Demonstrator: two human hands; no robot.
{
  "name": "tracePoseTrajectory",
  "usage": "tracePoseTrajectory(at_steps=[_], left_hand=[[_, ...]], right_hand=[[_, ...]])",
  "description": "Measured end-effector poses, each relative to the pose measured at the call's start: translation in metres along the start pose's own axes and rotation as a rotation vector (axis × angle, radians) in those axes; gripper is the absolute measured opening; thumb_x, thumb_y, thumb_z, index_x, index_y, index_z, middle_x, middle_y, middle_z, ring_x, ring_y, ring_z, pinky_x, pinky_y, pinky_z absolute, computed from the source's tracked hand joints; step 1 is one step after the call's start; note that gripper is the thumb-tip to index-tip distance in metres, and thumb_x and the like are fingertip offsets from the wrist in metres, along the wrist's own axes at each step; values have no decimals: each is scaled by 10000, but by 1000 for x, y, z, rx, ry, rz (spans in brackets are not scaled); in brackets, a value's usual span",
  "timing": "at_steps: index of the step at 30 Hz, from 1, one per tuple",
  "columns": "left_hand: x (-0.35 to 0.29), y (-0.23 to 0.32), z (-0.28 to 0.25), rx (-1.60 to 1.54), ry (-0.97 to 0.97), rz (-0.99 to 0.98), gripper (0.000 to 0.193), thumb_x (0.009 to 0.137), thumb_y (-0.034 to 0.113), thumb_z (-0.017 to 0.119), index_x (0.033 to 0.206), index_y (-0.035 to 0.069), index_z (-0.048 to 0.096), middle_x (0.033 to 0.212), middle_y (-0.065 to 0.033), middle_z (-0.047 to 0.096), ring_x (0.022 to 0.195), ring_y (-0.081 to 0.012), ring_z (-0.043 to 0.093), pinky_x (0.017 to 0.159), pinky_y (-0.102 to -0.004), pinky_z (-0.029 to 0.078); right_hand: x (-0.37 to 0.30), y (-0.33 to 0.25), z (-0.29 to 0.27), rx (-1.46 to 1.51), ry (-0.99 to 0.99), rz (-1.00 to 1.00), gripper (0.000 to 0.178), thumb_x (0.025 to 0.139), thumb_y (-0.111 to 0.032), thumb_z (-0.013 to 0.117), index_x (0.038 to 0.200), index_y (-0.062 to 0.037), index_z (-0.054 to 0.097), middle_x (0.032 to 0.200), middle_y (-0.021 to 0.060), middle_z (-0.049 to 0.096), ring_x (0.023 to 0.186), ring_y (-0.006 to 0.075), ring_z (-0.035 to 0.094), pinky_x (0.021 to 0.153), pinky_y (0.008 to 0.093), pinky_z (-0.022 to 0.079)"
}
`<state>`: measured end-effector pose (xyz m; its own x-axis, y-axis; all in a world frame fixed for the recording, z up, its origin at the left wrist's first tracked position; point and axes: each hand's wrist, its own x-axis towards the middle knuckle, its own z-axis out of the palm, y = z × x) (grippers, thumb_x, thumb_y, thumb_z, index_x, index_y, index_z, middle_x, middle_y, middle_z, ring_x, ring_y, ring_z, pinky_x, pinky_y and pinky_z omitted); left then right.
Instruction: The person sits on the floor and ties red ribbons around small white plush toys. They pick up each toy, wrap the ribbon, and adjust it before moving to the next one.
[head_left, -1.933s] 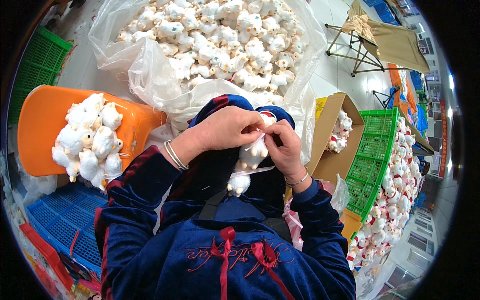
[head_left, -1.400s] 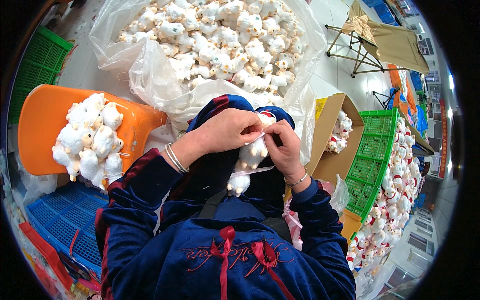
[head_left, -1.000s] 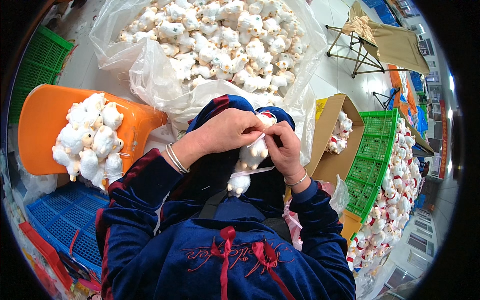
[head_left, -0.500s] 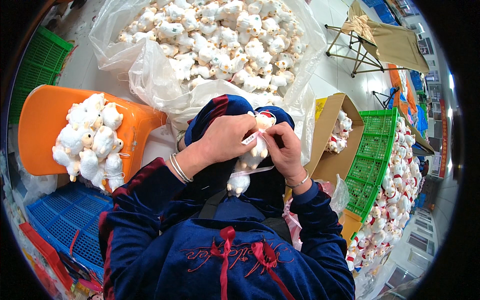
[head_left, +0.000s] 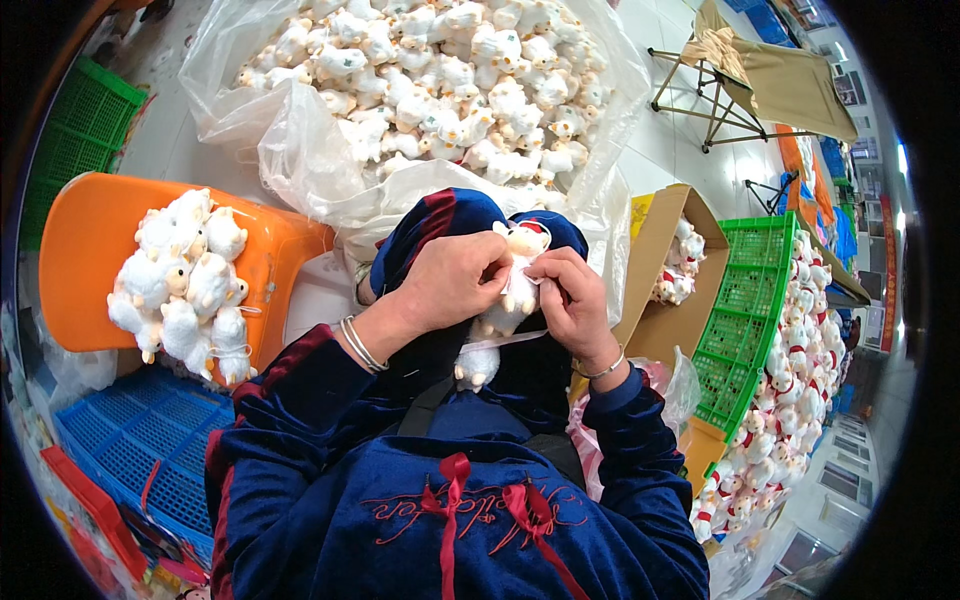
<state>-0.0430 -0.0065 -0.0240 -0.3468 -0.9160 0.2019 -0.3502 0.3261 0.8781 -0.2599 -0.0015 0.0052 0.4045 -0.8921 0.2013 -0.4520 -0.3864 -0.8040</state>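
Observation:
A small white plush sheep (head_left: pixel 521 289) with a red band on its head lies on my lap, between my two hands. A thin pale pink ribbon (head_left: pixel 517 262) goes about its neck. My left hand (head_left: pixel 452 285) is closed in a pinch on the ribbon at one side of the neck. Pinched at the other side, my right hand (head_left: pixel 571 303) grips the ribbon too, its fingertips against the toy's chest. Below them, another white plush sheep (head_left: pixel 478 367) rests on my lap, with a pale ribbon (head_left: pixel 510 342) across it. The ribbon ends inside my fingers are hidden.
A clear plastic sack (head_left: pixel 300 140) full of plush sheep lies ahead. An orange stool (head_left: pixel 85 260) bearing several more stands left, above a blue crate (head_left: pixel 140 430). At right are a cardboard box (head_left: pixel 640 310), a green crate (head_left: pixel 740 300), a heap of red-banded toys (head_left: pixel 775 420) and a folding chair (head_left: pixel 790 85).
The printed ribbon piece that showed at my left fingers is out of sight. My left hand has turned slightly and its fingers are curled closer in. The toy stays in place.

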Motion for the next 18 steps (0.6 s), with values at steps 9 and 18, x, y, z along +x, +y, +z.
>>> tracePoseTrajectory(at_steps=[9, 18], left_hand=[[-1, -1, 1, -37, 18, -4, 152, 866, 139, 751, 914, 39, 647, 791, -118, 668, 692, -246, 684, 615, -337, 521], [2, 2, 1, -55, 24, -14, 133, 853, 140, 718, 867, 55, 616, 786, -118, 666, 712, -301, 684, 618, -383, 521]], right_hand=[[10, -10, -12, -40, -130, 121, 145, 864, -27, 749, 1001, -18, 702, 944, 90, 666, 775, 190, 661, 681, 282, 532], [19, -9, -24, -129, -248, -7, 151, 877, 13, 726, 1024, -15, 710, 989, 82, 678, 858, 213, 685, 744, 299, 550]])
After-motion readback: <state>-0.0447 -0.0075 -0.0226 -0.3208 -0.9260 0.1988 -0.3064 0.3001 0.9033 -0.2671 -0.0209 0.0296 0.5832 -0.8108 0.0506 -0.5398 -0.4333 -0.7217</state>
